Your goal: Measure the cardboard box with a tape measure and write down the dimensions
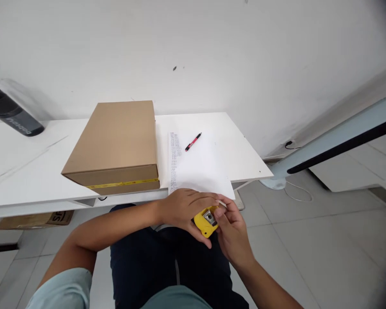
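A yellow tape measure [202, 224] with a metal clip on its side is held above my lap, just off the table's front edge. My left hand [186, 210] wraps round its case from the left, the thumb stretched along the lower side. From the right, my right hand [233, 231] closes its thumb and fingers on the tape measure's front end. A short pale piece shows between those fingers, mostly covered. Beyond the hands, a sheet of paper [201, 169] with lines of writing lies on the table, its front part overhanging the edge. On the paper rests a red and black pen [193, 142].
A brown cardboard box [116, 137] with a yellow strip along its front stands on the white table [241, 159]. A dark bottle [14, 113] is at the far left. Another carton [35, 220] lies below the table. A pale slanted post [334, 137] stands on the right.
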A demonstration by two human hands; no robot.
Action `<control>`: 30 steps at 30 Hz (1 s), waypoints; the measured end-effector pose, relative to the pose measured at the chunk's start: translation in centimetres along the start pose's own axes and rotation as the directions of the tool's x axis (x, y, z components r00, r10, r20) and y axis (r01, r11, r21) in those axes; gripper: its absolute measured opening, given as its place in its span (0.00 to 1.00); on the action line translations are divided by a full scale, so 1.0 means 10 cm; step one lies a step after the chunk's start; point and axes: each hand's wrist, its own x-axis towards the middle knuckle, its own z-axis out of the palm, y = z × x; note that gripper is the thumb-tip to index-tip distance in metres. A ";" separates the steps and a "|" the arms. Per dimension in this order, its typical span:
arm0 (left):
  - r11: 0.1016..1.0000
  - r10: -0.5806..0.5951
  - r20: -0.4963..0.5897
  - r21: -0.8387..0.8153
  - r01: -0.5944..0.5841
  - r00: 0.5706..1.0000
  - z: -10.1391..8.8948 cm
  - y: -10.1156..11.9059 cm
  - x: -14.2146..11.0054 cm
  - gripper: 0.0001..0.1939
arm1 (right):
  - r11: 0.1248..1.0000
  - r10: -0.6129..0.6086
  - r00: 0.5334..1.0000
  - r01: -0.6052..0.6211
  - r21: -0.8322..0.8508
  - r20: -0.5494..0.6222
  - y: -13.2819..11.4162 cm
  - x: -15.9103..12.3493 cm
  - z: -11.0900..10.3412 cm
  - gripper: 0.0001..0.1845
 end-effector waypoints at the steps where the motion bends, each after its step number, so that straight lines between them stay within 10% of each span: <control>1: 1.000 0.010 0.004 -0.014 -0.010 1.000 0.02 -0.06 0.03 0.47 | 1.000 -0.022 0.999 0.022 -0.002 -0.032 0.00 0.02 -0.01 0.29; 6: 0.963 -0.252 -0.083 -0.122 0.241 0.964 -0.09 -0.37 0.27 0.45 | 0.931 -0.353 0.932 0.342 -0.125 -0.083 -0.03 0.36 -0.10 0.21; 11: 0.713 -0.700 -0.274 -0.305 0.631 0.659 -0.35 -0.71 0.48 0.47 | 0.716 -0.569 0.821 0.519 -0.467 0.040 -0.21 1.16 -0.20 0.15; 16: 0.522 -0.846 -0.325 -0.346 0.780 0.423 -0.45 -1.08 0.42 0.43 | 0.109 -0.290 0.853 0.480 -0.871 0.434 -0.60 2.24 -0.03 0.25; 20: 0.418 -0.883 -0.407 -0.453 0.788 0.234 -0.47 -1.28 0.28 0.38 | -0.319 -0.075 0.869 0.443 -0.838 0.489 -0.65 2.76 0.21 0.31; 26: 0.373 -0.904 -0.398 -0.549 0.748 0.159 -0.44 -1.41 0.19 0.35 | -0.177 -0.100 0.733 0.652 -0.737 0.673 -0.48 2.77 0.31 0.19; 30: 0.318 -0.926 -0.353 -0.544 0.777 0.131 -0.43 -1.47 0.19 0.39 | -0.179 -0.213 0.753 0.597 -0.782 0.623 -0.44 2.75 0.26 0.17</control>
